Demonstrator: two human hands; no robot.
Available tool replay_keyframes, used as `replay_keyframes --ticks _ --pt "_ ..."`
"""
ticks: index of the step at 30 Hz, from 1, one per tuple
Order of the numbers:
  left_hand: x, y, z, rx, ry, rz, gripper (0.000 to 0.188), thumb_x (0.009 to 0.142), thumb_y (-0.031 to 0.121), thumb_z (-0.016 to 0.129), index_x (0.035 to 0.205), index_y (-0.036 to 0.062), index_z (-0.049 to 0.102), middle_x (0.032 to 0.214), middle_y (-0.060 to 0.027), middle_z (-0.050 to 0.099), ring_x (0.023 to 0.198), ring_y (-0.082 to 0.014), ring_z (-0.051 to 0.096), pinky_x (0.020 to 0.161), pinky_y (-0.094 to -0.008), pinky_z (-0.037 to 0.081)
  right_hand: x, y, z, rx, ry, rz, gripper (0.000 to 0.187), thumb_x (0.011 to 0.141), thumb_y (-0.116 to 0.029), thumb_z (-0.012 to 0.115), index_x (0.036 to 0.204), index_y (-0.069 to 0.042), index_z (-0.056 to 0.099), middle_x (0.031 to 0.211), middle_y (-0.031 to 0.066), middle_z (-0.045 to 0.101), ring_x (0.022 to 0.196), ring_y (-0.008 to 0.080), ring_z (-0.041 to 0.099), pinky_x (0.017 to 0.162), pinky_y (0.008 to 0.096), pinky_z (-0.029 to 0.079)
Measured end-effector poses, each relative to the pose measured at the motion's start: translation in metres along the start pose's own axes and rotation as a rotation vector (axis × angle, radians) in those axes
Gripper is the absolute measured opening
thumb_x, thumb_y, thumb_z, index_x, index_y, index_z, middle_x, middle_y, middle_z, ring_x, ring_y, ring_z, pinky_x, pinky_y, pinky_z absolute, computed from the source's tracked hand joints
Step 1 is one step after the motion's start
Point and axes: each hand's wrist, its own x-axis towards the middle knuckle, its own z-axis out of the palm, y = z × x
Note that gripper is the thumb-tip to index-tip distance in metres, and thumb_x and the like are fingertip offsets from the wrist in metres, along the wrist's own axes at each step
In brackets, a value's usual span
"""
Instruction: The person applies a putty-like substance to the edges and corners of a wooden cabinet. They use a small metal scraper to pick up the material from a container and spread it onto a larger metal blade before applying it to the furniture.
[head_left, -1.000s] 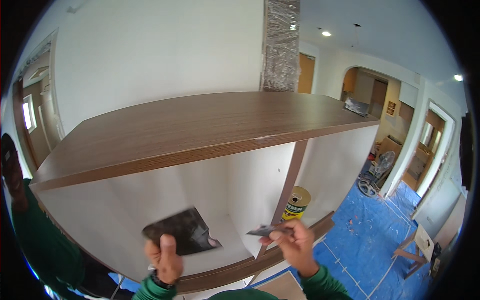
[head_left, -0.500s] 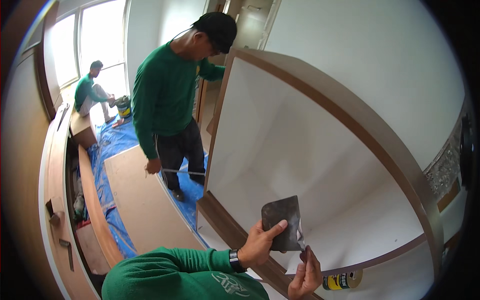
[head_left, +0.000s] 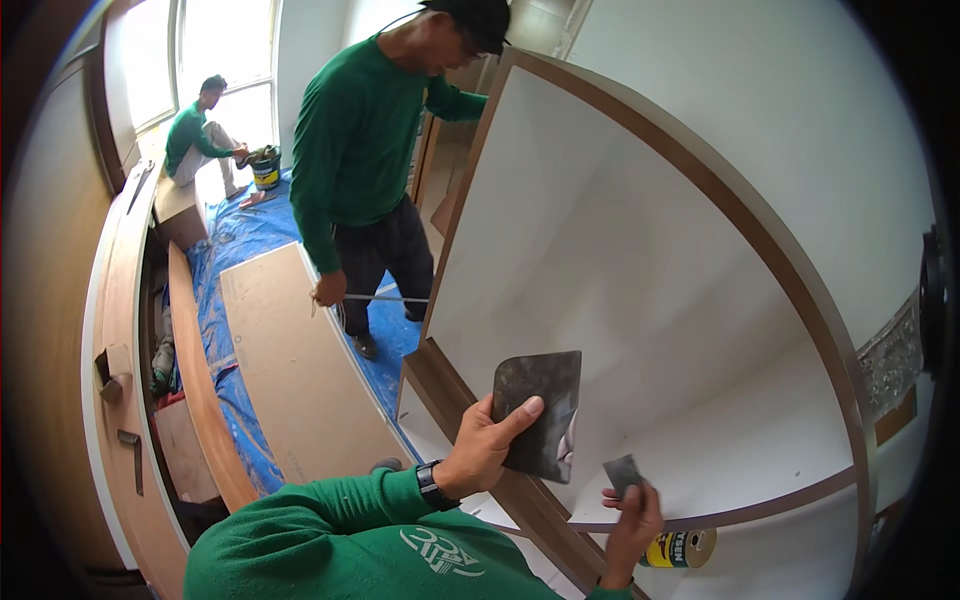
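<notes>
My left hand (head_left: 484,447) grips a dark, flat rectangular plate (head_left: 532,405) with rounded corners, the thumb laid across its face. A shiny pale smear of paste (head_left: 566,447) clings near the plate's right edge. Lower and to the right, my right hand (head_left: 635,518) pinches a small dark flat scraper (head_left: 622,474), apart from the plate. Both hands are in front of a large box-shaped cabinet (head_left: 690,130) with a white inside and brown edges. A can (head_left: 682,548) with a yellow and dark label is beside my right hand, partly behind the cabinet edge.
A co-worker (head_left: 365,150) in green stands at the cabinet's far side, holding a thin rod (head_left: 385,297). Another person (head_left: 195,135) sits by the window near a bucket (head_left: 265,168). A board (head_left: 300,350) lies on blue sheeting (head_left: 212,290). Tools rest on the long plank (head_left: 125,420) at left.
The small scraper in my right hand has come away from the plate's edge and now points upward. My left hand and the plate appear slightly higher and further left as the view has shifted.
</notes>
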Motion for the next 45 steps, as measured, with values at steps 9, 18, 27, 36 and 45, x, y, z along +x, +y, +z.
replay_keyframes --ticks 9,18,27,36,45 --pt "0.056 0.071 -0.019 0.424 -0.368 0.348 0.024 0.101 0.014 0.071 0.117 -0.0031 0.068 0.103 -0.0052 0.075 0.09 -0.0078 0.067 0.08 -0.0259 0.057 -0.018 -0.014 -0.039 0.141 0.458 -0.009 0.032 0.102 -0.016 0.061 0.13 0.0 0.06 0.12 0.0153 0.066 0.097 0.0248 0.069 0.068 0.0334 0.058" --pt "0.164 0.194 0.037 0.915 -0.857 1.425 0.057 0.082 0.051 0.082 0.065 0.0087 0.049 0.069 -0.0063 0.064 0.068 -0.0283 0.067 0.057 -0.0369 0.053 -0.028 -0.076 0.005 0.297 0.756 -0.098 0.043 0.092 -0.012 0.068 0.132 0.0 0.057 0.121 0.0113 0.058 0.104 0.0203 0.06 0.064 0.0309 0.055" --pt "0.186 0.267 0.106 1.293 -0.749 1.801 0.067 0.107 0.062 0.033 0.072 0.0044 0.034 0.13 -0.0293 0.063 0.126 -0.0505 0.058 0.112 -0.0686 0.038 -0.015 -0.202 -0.013 0.055 0.74 -0.344 0.024 0.096 -0.007 0.067 0.118 0.001 0.065 0.097 0.0045 0.065 0.075 0.0102 0.063 0.054 0.024 0.052" --pt "0.206 0.245 0.106 1.33 -0.721 1.621 0.073 0.109 0.056 0.034 0.117 -0.0091 0.067 0.125 -0.0199 0.071 0.121 -0.0409 0.063 0.109 -0.053 0.044 0.031 -0.287 -0.063 -0.091 0.706 -0.19 0.024 0.101 -0.013 0.064 0.119 0.002 0.067 0.091 0.0048 0.067 0.063 0.0087 0.06 0.047 0.0224 0.044" --pt "0.2 0.243 0.106 1.313 -0.701 1.679 0.068 0.111 0.051 0.03 0.086 -0.0066 0.057 0.124 -0.0246 0.07 0.118 -0.0445 0.064 0.109 -0.0561 0.044 0.056 -0.29 -0.102 -0.172 0.63 -0.021 0.022 0.098 -0.014 0.066 0.112 0.002 0.071 0.083 0.0035 0.067 0.052 0.0064 0.053 0.043 0.022 0.041"
